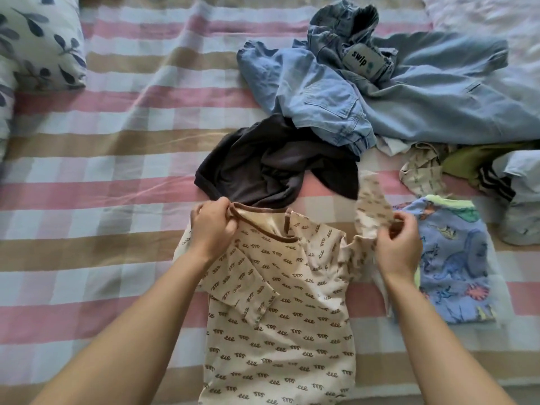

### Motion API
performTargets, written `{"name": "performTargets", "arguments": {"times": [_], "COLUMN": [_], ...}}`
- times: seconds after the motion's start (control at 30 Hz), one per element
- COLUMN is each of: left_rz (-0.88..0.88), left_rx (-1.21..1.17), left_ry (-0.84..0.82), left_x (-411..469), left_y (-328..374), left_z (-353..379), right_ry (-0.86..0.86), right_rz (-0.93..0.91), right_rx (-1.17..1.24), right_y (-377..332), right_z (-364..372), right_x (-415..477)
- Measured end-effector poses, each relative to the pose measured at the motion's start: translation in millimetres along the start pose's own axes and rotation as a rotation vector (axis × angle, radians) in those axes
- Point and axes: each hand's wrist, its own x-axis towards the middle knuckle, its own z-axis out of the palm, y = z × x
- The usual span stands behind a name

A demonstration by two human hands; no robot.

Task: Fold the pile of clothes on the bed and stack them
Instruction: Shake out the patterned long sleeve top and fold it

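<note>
1. Cream shirt, with brown squiggle print and brown-trimmed neckline: lies flat on the bed, at its near edge, directly before the person. One sleeve is folded across the front.
2. Left hand: fingers curled round the shirt's neckline at the shoulder, grasping it.
3. Right hand: fingers pinching the end of the other sleeve, which is lifted off the bed.
4. Dinosaur-print garment, blue: folded, flat on the bed just beside the shirt, on the right.
5. Dark grey garment: crumpled, just beyond the shirt's neckline.
6. Denim pile, pale blue: heaped unfolded beyond the grey garment and to the right. A grey label shows near its top.
7. Olive garment: bunched at the right, against the near edge of the denim.
8. Bed sheet: checked in pink, tan and white, creased.
9. Pillow, leaf print: far left corner.
</note>
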Motion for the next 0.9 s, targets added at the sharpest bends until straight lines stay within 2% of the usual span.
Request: {"name": "performTargets", "arguments": {"times": [0.13,0.17,0.2,0.27,0.3,0.33,0.37,0.43,0.5,0.57,0.7,0.8,0.9], "left_rz": [-0.095,-0.116,-0.126,-0.131,-0.146,-0.165,-0.176,-0.165,-0.118,-0.038,0.1,0.121,-0.009], "left_rx": [-0.041,-0.064,-0.086,-0.129,-0.151,-0.173,-0.196,-0.243,-0.251,-0.23,-0.074,0.062,0.243], "left_ry": [-0.005,-0.038,-0.076,-0.159,-0.204,-0.239,-0.254,-0.216,-0.134,-0.053,0.067,0.089,0.037], "left_x": [-11,-12,-12,-12,-11,-10,-10,-11,-18,-26,-23,3,32], "left_y": [-24,-28,-32,-39,-41,-43,-44,-45,-44,-44,-56,-70,-88], "left_z": [-14,-16,-18,-20,-20,-21,-22,-25,-33,-49,-105,-137,-136], "right_ry": [0.106,0.145,0.198,0.223,0.123,-0.049,-0.256,-0.635,-0.82,-0.791,-0.717,-0.639,-0.602], "right_rz": [0.205,0.19,0.078,-0.319,-0.512,-0.639,-0.669,-0.518,-0.34,-0.309,-0.363,-0.412,-0.373], "right_rx": [-0.135,-0.153,-0.182,-0.219,-0.225,-0.246,-0.296,-0.525,-0.718,-0.626,-0.098,-0.012,-0.017], "right_y": [25,22,15,-8,-20,-32,-41,-46,-42,-41,-65,-96,-114], "right_z": [-21,-21,-17,0,14,30,45,73,87,84,62,66,99], "right_x": [5,5,4,-1,-3,-4,-5,-6,-3,1,5,7,10]}}
